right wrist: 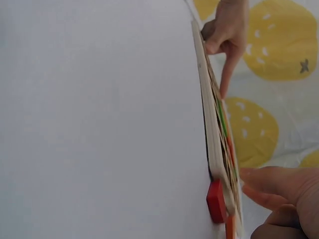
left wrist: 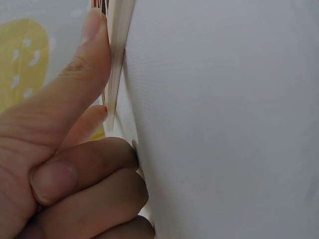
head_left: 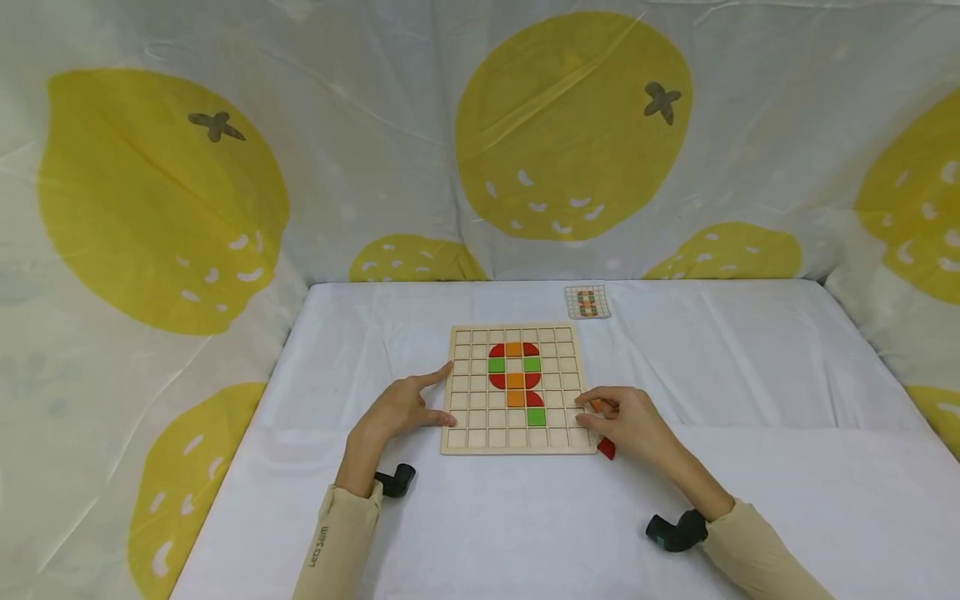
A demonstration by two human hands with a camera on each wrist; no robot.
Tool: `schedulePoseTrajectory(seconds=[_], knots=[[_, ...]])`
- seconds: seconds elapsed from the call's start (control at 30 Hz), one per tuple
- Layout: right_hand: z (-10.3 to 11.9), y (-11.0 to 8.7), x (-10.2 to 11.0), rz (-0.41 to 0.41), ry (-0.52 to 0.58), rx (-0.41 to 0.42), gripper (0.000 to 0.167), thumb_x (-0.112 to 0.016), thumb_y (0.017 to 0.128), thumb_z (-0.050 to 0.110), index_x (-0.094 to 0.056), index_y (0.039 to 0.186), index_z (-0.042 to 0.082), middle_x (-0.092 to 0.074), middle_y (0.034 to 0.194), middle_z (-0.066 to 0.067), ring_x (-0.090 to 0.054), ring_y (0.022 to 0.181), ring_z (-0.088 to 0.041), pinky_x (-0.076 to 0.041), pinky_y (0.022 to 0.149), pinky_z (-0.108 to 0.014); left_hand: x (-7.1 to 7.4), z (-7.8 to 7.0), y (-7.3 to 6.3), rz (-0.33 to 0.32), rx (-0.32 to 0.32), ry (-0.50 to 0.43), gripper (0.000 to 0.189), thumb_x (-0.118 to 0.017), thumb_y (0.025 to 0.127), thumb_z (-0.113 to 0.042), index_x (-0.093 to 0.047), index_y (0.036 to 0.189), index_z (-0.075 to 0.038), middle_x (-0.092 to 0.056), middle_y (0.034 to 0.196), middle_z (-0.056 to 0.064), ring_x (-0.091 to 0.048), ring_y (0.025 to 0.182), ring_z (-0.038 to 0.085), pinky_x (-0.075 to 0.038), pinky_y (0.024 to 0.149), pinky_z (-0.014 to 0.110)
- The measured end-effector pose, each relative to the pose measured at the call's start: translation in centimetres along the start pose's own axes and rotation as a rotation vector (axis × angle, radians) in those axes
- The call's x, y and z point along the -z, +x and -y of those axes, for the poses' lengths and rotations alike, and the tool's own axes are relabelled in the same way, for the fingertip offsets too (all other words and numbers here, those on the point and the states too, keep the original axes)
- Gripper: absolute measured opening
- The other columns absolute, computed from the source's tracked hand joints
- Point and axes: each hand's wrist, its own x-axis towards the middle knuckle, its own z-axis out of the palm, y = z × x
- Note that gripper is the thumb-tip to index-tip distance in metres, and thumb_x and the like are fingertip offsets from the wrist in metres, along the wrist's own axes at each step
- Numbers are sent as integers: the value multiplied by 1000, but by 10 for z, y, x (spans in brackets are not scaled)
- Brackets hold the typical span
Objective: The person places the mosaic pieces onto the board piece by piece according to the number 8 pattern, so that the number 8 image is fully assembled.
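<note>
A square wooden grid board (head_left: 477,419) lies on the white-covered table, with red, orange and green tiles (head_left: 513,381) set in its cells. My left hand (head_left: 397,408) touches the board's left edge with spread thumb and index finger; the left wrist view shows its other fingers curled under. At the right edge, the thumb and index finger of my right hand (head_left: 628,421) touch the board. Beside that edge lie a loose red piece (right wrist: 216,201) and an orange piece (right wrist: 230,228), both partly hidden by the right hand in the head view.
Behind the board, toward the right, lies a small pattern card (head_left: 587,302) with a printed grid and coloured shapes. A cloth (head_left: 375,108) with large yellow lemons hangs behind and beside the table (head_left: 750,358). Each wrist wears a black camera mount (head_left: 677,532).
</note>
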Motion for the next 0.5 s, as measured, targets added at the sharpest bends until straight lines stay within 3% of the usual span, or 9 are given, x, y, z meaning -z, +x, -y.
schedulePoseTrajectory(seconds=[0.23,0.5], knots=[[-21,-13,21,-72,-60,-47,26,-84,85,13,-79,111,13,-32,62,5,-32,60,-7,-27,56,-23,1,-1,-1,-6,4,7,101,-90,77,-42,-34,161,-36,-42,67,-1,-36,64,14,-32,62,31],[-35,-15,28,-110,-134,-63,38,-84,87,19,-75,122,8,-33,61,4,-29,57,-9,-25,54,-23,1,-1,-2,-2,0,-17,100,-89,79,-39,-33,161,-36,-37,64,-3,-35,61,13,-31,62,31]])
